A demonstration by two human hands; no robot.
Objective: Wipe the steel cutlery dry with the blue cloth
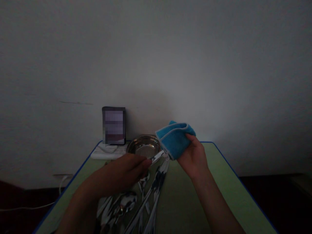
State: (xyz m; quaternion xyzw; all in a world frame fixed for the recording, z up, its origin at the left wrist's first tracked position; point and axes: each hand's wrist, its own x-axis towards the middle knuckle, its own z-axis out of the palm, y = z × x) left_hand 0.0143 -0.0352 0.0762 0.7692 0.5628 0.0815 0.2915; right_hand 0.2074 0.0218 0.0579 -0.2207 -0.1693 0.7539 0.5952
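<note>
A dark-framed screen (114,126), its picture blurred into blocks, stands at left by a flat white object (107,154); next come smooth, mirror-bright spoons (128,199), a round, shiny metal bowl (146,145) behind them, long, slim metal cutlery (156,187) strewn nearer the person, and a soft, folded blue cloth (175,139) with pale edging. The table (182,201) is pale green, trimmed in blue, and meets a plain grey wall (156,65) in a dim room, a white cord (36,207) running low at left. The person's left grip (131,165) is pinched on a slender metal utensil (158,157), which slants up and rightward from the fingers to the cloth's lower edge. The right grip (196,156) is closed around the cloth, above the table; what kind of utensil it is, I cannot tell.
</note>
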